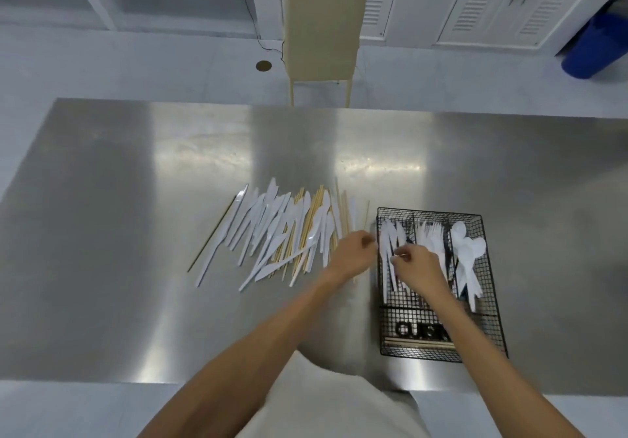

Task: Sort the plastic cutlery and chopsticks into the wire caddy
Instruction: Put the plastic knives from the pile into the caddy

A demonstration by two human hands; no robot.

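Black wire caddy (489,267) on steel counter (136,200): right hand (419,266) grip pinching white plastic knife (390,257) over its left compartment—lay parallel; left hand (353,250) grip unclear, beside mixed pile (282,237).

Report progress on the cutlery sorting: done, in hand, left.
Done: the wire caddy already holds knives, forks and spoons in separate compartments, with a few chopsticks in the front one. In hand: the right hand is over the caddy holding a white piece; the left hand is at the pile's edge. Left: a large mixed pile.
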